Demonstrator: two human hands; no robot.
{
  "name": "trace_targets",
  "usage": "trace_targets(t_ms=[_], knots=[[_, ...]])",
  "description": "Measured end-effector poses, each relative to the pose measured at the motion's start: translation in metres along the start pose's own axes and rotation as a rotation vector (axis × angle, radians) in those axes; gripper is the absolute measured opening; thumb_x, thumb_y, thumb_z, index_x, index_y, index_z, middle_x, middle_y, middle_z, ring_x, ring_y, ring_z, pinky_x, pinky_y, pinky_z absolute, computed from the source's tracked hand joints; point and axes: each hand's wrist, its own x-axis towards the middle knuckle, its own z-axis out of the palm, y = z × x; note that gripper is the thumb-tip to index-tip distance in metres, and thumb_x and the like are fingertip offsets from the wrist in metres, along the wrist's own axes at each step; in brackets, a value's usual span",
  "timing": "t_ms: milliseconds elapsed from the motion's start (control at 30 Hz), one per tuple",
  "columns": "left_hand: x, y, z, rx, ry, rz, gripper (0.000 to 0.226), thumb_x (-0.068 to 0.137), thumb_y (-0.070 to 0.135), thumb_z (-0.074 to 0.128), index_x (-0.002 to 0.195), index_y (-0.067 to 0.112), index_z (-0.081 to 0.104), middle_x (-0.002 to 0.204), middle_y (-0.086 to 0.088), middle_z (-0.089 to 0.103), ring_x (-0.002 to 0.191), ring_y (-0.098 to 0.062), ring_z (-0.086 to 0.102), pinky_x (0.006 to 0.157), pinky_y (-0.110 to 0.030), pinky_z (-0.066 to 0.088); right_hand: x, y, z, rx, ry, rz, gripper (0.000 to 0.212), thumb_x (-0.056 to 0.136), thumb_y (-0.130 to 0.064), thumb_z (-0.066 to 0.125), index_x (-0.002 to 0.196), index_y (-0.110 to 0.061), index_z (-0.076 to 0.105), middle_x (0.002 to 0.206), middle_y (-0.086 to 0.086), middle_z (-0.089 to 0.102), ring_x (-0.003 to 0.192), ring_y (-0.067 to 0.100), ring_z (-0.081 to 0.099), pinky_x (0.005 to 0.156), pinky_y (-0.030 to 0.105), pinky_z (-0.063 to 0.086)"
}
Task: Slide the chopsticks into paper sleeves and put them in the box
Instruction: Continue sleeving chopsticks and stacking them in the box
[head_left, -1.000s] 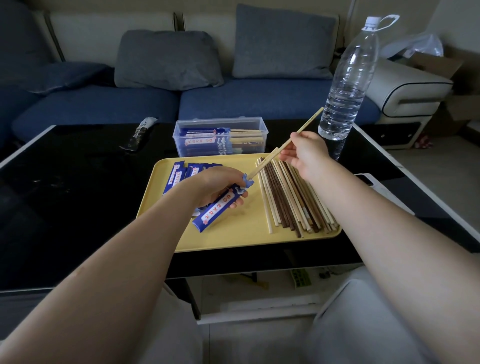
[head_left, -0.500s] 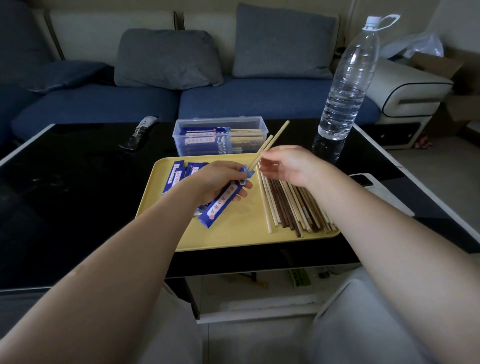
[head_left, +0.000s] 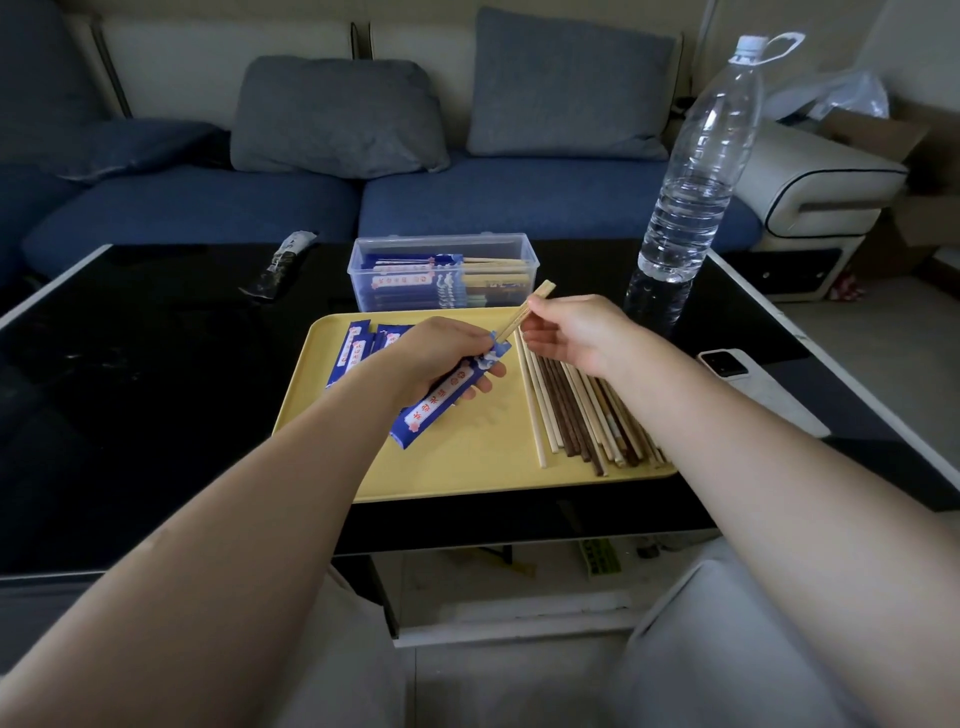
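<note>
My left hand (head_left: 439, 356) grips a blue paper sleeve (head_left: 436, 410) above the yellow tray (head_left: 467, 473). A pair of light wooden chopsticks (head_left: 522, 314) sticks out of the sleeve's upper end, and my right hand (head_left: 571, 332) pinches their top part. Loose light and dark chopsticks (head_left: 582, 410) lie in a row on the tray's right side. More blue sleeves (head_left: 358, 348) lie at the tray's far left, partly hidden by my left hand. The clear plastic box (head_left: 441, 270) behind the tray holds several sleeved chopsticks.
A tall water bottle (head_left: 696, 171) stands to the right of the box. A white phone (head_left: 727, 364) lies right of the tray. A dark wrapped item (head_left: 280, 265) lies on the black table (head_left: 130, 389) at the far left. A blue sofa is behind.
My right hand has pushed the chopsticks down and left, deeper into the sleeve; less of them shows above it. My left hand has kept its hold on the sleeve.
</note>
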Motion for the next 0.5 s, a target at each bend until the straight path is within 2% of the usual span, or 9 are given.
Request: trace_targets(t_ms=[133,333,500], knots=[[-0.004,0.006,-0.001,0.050,0.018,-0.024,0.018,0.101,0.024,0.055,0.106,0.010,0.065,0.090,-0.007,0.075,0.064,-0.016,0.066,0.065,-0.033,0.055,0.000,-0.001,0.002,0.050,-0.013,0.010,0.018,0.094,-0.017,0.069,0.108,-0.005,0.067,0.101,0.013,0.071,0.088,0.019,0.072,0.074,0.030,0.061],[-0.004,0.016,0.000,0.282,0.144,0.002,0.019,0.098,0.018,0.051,0.093,0.004,0.064,0.078,-0.007,0.069,0.055,-0.019,0.060,0.063,-0.028,0.049,0.003,-0.003,-0.002,0.238,0.012,-0.011,0.022,0.095,-0.009,0.065,0.115,-0.001,0.066,0.106,0.016,0.071,0.086,0.020,0.073,0.067,0.026,0.060],[-0.003,0.012,-0.006,0.331,0.237,0.049,0.024,0.090,0.016,0.051,0.070,0.011,0.063,0.063,-0.005,0.065,0.044,-0.016,0.054,0.055,-0.024,0.045,0.006,-0.004,-0.005,0.383,0.014,0.008,0.022,0.096,-0.005,0.063,0.116,0.003,0.064,0.107,0.018,0.069,0.089,0.021,0.072,0.068,0.028,0.061]])
